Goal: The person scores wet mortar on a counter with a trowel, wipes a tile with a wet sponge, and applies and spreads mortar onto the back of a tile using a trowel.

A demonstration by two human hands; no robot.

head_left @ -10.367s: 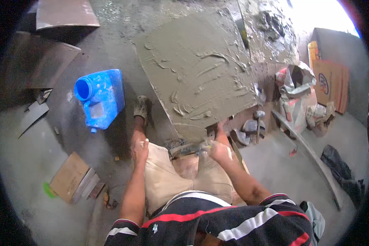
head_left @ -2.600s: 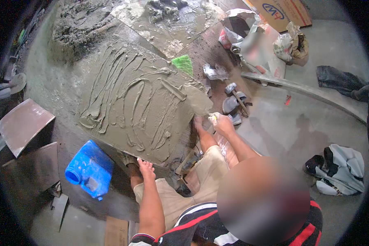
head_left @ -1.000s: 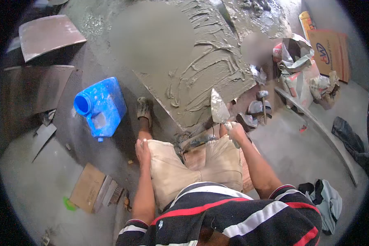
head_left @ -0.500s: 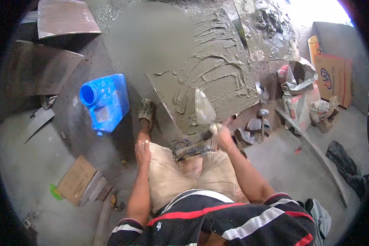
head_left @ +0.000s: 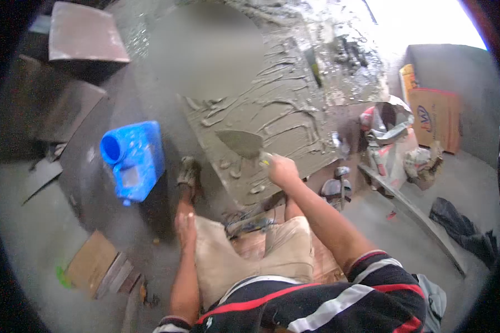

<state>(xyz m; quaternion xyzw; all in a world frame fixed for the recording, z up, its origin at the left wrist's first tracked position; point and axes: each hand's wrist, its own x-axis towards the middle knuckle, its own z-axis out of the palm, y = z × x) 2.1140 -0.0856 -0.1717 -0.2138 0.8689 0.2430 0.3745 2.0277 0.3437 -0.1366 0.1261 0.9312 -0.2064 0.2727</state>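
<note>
My right hand [head_left: 283, 172] is closed around the handle of a pointed trowel [head_left: 239, 142]. The trowel's blade lies over the grey wet mortar [head_left: 286, 119], pointing left; whether it touches is hard to tell. Ridges and curved streaks mark the mortar, spread on a large flat rectangular piece in front of me. Against the side of my left knee rests my left hand [head_left: 185, 226], fingers extended and holding nothing. A blue plastic jug [head_left: 141, 161] with a wide open mouth stands on the floor to the left. A blurred round patch hides the mortar's far left part.
On the right are a torn cement bag [head_left: 389, 150], a cardboard box [head_left: 434, 119], a long wooden strip [head_left: 414, 216] and dark cloth [head_left: 462, 230]. A hammer [head_left: 343, 180] stands near the mortar's right edge. Stacked tiles [head_left: 114, 275] and a carton [head_left: 91, 261] sit lower left.
My right hand has swung the trowel leftward and farther forward over the mortar, its blade turning from pointing away to pointing left. My left hand stays at the knee. The view has shifted slightly.
</note>
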